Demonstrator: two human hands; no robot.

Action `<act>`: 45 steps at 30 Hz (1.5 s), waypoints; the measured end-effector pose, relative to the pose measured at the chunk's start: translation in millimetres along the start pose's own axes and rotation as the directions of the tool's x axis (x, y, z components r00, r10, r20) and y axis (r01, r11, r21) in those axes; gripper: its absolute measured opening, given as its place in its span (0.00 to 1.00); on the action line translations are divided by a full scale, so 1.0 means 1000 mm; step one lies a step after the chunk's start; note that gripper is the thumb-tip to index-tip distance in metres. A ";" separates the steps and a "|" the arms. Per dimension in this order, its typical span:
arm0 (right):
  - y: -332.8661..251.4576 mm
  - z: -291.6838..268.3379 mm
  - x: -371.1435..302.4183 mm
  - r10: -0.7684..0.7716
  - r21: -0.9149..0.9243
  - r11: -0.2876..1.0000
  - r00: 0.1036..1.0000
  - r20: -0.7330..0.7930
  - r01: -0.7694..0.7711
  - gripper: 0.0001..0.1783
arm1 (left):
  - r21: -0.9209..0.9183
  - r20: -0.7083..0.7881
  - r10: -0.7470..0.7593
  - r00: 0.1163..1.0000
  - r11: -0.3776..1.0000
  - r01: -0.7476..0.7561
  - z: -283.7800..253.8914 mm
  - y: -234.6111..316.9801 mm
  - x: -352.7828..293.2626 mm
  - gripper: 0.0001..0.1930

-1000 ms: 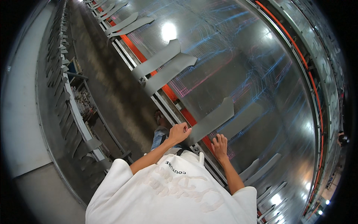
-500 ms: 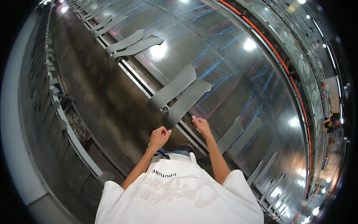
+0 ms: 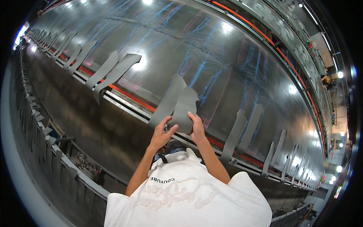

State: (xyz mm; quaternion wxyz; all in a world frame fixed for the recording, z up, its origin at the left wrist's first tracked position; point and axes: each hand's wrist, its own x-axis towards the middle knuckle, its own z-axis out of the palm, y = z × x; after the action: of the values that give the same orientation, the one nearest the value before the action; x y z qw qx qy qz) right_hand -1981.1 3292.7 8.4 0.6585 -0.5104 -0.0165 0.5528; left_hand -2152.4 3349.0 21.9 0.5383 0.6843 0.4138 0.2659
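Observation:
A long grey strip with fine ribs lies between my hands, its far end pointed and resting over the dark table. My left hand is at its near left edge, thumb and fingers around that edge. My right hand grips the right edge, thumb on the ribbed face and the other fingers partly hidden. A smooth grey strip lies just left of it, partly overlapped by the ribbed one.
Pairs of similar grey strips hang over the table's near rail on both sides. Blue and pink lines mark the dark table top. An orange-red band runs along its far edge. Behind on the left is another rail with hanging strips.
Both hands have come up to the nearer right strip and taken hold. That strip now shows its ribbed face and leans against its neighbour. The view has turned.

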 end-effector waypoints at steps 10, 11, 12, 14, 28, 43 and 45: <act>-0.090 -0.093 0.127 -0.064 0.266 0.958 0.981 -0.183 0.112 0.22 | -0.011 0.597 -0.148 0.788 0.981 0.193 0.024 0.016 0.077 0.16; -0.105 -0.089 0.140 -0.124 0.178 0.969 0.959 -0.256 0.173 0.23 | -0.020 0.551 -0.181 0.815 0.973 0.229 0.030 -0.001 0.081 0.16; -0.118 -0.088 0.150 -0.189 0.084 0.970 0.925 -0.329 0.228 0.23 | -0.028 0.511 -0.216 0.832 0.963 0.267 0.034 -0.007 0.085 0.16; -0.128 -0.101 0.183 -0.326 -0.195 0.943 0.859 -0.394 0.268 0.22 | -0.049 0.476 -0.306 0.824 0.927 0.372 0.043 -0.026 0.092 0.14; -0.090 -0.131 0.346 -0.599 -0.871 0.491 0.723 -0.343 -0.005 0.40 | 0.025 -0.024 -0.489 0.872 0.872 0.489 0.104 -0.116 0.124 0.12; -0.076 -0.137 0.354 -0.624 -0.873 0.485 0.721 -0.301 0.056 0.47 | 0.053 -0.012 -0.509 0.861 0.859 0.509 0.107 -0.128 0.129 0.11; -0.074 -0.141 0.357 -0.648 -0.890 0.453 0.705 -0.288 0.053 0.46 | 0.052 -0.008 -0.490 0.871 0.870 0.490 0.107 -0.129 0.129 0.11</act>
State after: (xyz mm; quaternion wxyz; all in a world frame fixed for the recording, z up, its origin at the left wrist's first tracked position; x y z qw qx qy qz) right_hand -1707.0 3476.2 -201.4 0.4071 -0.8865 -0.1813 0.1246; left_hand -2035.3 3413.7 -142.3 0.5710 0.5716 0.5792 0.1080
